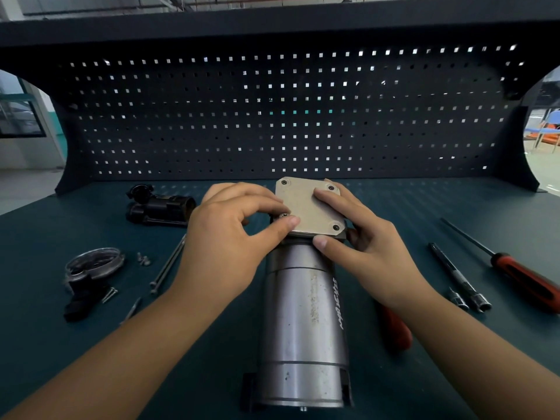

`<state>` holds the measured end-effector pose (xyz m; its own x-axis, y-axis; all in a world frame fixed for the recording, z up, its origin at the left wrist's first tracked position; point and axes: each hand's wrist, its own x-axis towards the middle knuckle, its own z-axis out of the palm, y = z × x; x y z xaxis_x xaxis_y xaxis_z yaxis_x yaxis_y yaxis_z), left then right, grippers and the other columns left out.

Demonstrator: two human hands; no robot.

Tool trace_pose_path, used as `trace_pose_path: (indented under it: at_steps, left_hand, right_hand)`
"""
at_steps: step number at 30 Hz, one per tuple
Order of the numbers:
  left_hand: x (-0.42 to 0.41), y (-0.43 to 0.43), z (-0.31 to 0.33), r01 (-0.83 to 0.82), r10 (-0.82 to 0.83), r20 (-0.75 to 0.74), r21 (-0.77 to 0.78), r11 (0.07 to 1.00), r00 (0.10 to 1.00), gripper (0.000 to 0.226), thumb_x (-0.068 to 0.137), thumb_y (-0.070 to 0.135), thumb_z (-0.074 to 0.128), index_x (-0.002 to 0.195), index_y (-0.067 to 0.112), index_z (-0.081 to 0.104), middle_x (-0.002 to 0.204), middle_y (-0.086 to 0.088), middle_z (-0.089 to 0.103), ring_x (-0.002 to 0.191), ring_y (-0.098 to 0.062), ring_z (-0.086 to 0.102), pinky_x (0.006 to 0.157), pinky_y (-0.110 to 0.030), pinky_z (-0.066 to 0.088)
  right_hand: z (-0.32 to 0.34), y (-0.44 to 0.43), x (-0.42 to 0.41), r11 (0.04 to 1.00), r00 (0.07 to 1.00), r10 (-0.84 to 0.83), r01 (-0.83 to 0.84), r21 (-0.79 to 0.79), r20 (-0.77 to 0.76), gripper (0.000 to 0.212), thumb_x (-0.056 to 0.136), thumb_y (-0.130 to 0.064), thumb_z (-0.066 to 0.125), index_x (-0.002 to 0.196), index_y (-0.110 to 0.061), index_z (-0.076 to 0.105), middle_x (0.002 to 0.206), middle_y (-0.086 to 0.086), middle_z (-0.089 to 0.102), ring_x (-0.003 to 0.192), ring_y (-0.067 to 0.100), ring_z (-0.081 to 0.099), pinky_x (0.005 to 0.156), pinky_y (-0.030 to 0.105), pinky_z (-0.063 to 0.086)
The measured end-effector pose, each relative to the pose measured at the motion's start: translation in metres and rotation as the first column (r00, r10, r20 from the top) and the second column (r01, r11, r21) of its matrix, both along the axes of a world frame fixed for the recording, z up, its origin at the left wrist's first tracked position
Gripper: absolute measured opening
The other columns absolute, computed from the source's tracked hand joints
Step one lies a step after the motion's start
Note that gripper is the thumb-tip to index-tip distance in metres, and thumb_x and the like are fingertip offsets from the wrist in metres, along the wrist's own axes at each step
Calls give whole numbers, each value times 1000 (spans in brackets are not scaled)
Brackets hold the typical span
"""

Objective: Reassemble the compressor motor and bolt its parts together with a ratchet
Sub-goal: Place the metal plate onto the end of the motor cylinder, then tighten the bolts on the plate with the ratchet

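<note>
A silver cylindrical motor body (303, 316) lies on the green bench, its length running away from me. A square metal end plate (306, 207) with bolt holes at its corners sits on its far end. My left hand (230, 234) pinches a small bolt (284, 215) at the plate's near-left corner between thumb and fingers. My right hand (354, 234) grips the plate's right side, fingers on top and thumb under its near edge. Bolt heads show in the two right corners.
Left of the motor lie a black housing (160, 207), a round metal cover (94, 263), two long bolts (168, 265) and loose screws (144, 259). On the right lie a socket extension (460, 278), a small socket (459, 300) and a red-handled screwdriver (524, 280). Another red handle (397, 331) lies under my right forearm. Pegboard (272, 116) stands behind.
</note>
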<state>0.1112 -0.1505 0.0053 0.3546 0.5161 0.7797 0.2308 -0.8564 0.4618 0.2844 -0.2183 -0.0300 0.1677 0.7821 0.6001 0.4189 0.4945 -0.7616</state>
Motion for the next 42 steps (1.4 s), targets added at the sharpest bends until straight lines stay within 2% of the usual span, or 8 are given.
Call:
trace_pose_path:
  at_steps: [4, 8, 18, 27, 33, 36, 39, 42]
  left_hand:
    - [1, 2, -2, -26, 26, 13, 13, 1000, 1000, 12, 72, 36, 74, 78, 26, 73, 89, 21, 65, 95, -1, 55, 77, -8, 38]
    - [2, 0, 0, -18, 18, 24, -11, 1000, 1000, 20, 69, 46, 66, 77, 28, 72, 87, 23, 64, 96, 0, 55, 77, -7, 38]
    - [-1, -2, -1, 0, 0, -6, -11, 1000, 1000, 9, 76, 29, 73, 86, 28, 73, 94, 24, 64, 103, -3, 54, 77, -8, 42]
    - [-2, -1, -4, 12, -11, -41, 23, 1000, 999, 15, 80, 28, 66, 93, 27, 73, 99, 24, 64, 106, -5, 52, 79, -9, 42]
    - [-1, -1, -7, 25, -24, -30, 39, 999, 999, 15, 81, 32, 63, 93, 30, 71, 100, 25, 64, 106, -6, 53, 79, -10, 42]
    - [-1, 1, -8, 43, -43, -13, 34, 998, 999, 15, 83, 42, 65, 92, 31, 70, 100, 26, 64, 107, -8, 52, 80, -8, 40]
    - [-1, 2, -8, 49, -49, -10, 38, 998, 999, 23, 79, 43, 55, 91, 32, 71, 99, 27, 63, 106, -7, 52, 82, -11, 41]
    - [-1, 3, -10, 58, -58, 8, 30, 998, 998, 20, 80, 39, 59, 91, 30, 71, 100, 26, 63, 106, -6, 51, 86, -19, 43]
  right_hand:
    - [0, 0, 0, 1000, 1000, -3, 3, 0, 2, 54, 82, -6, 70, 121, -38, 54, 147, -10, 39, 132, -13, 31, 107, 16, 33]
    - [-1, 0, 0, 1000, 1000, -2, 2, 5, 3, 54, 82, -6, 70, 121, -38, 54, 147, -10, 39, 132, -13, 31, 105, 13, 33]
    - [0, 0, 0, 1000, 1000, -4, 4, 11, 16, 54, 82, -6, 70, 122, -39, 53, 146, -12, 39, 130, -14, 32, 102, 11, 33]
    - [-1, 0, 0, 1000, 1000, -17, 18, -4, 18, 54, 83, -9, 70, 125, -38, 52, 148, -12, 38, 134, -11, 29, 110, 22, 32]
    - [9, -7, 9, 997, 996, 61, -58, -49, 67, 59, 82, -23, 70, 126, -52, 44, 144, -23, 40, 131, -8, 38, 95, 12, 40]
    - [31, -14, 30, 991, 990, -129, 130, 14, -51, 42, 83, -36, 58, 120, -53, 49, 129, -27, 53, 115, -4, 55, 84, 16, 51]
    - [46, -24, 59, 878, 869, -478, 477, -45, -123, 8, 90, -27, 58, 86, -27, 65, 85, -8, 67, 79, 13, 65, 60, 23, 51]
    - [28, -31, 75, 654, 788, -516, 616, -438, 337, 31, 89, -35, 61, 68, -12, 59, 70, 12, 67, 56, 21, 57, 58, 31, 47]
